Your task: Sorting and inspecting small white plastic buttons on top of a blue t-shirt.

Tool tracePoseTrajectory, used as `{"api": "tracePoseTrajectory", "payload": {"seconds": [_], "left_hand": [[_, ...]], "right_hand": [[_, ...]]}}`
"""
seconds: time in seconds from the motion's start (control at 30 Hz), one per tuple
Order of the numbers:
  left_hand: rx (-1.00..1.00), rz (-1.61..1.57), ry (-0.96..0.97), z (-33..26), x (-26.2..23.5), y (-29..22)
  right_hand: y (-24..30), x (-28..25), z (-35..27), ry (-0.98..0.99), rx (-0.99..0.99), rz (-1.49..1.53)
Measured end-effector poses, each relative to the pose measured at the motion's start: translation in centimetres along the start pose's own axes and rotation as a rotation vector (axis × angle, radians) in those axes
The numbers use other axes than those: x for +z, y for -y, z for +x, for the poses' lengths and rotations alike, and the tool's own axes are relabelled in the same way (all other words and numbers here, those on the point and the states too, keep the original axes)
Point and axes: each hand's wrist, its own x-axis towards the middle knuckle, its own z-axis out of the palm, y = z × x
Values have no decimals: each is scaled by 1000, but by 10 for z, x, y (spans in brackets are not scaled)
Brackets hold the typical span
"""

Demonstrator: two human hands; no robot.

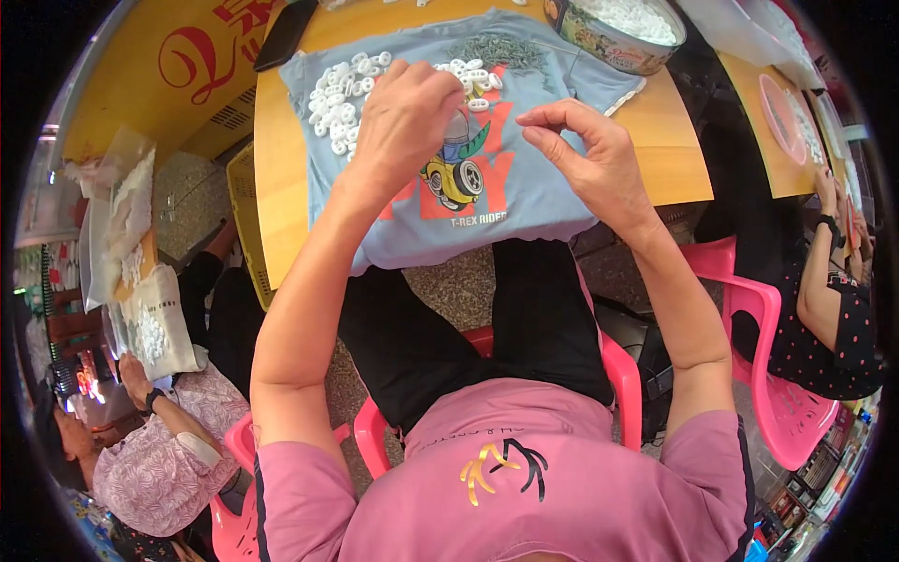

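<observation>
Above a grey-blue printed cloth (421, 234) spread on the table, my left hand (403, 117) is closed with its fingers curled down; anything in them is hidden. It hovers beside a pile of small white oval plastic pieces with holes (337, 98). My right hand (595, 155) is held to the right, thumb and forefinger tips nearly together in a pinch; whatever may be between them is too small to make out. More white oval pieces (478, 105) lie between the hands. Behind them is a heap of tiny grey-green parts (501, 51), perhaps metal springs.
A round tin (613, 42) full of white pieces stands at the far right of the cloth. A dark phone-like object (286, 33) lies at the table's far left. Other people sit on both sides, near a pink basin (782, 117) at right and a cloth bag (154, 323) at left.
</observation>
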Motion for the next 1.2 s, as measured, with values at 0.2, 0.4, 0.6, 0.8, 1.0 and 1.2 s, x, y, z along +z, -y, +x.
{"api": "tracePoseTrajectory", "payload": {"seconds": [0.2, 0.4, 0.6, 0.8, 1.0, 1.2], "left_hand": [[-696, -1081, 83, -7, -35, -45], [-735, -1222, 174, -21, -49, -67], [-733, -1260, 94, -31, -48, -75], [-711, -1225, -82, -43, -40, -97], [-748, -1293, -230, -53, -39, -112], [-877, -1476, -264, -58, -39, -108]], "right_hand": [[7, 6, -4, -57, 128, 283], [22, 17, -2, -58, 117, 379], [31, 27, -10, -62, 135, 455], [39, 36, -21, -164, 145, 549], [47, 47, -28, -172, 174, 498], [39, 38, -29, -176, 148, 528]]}}
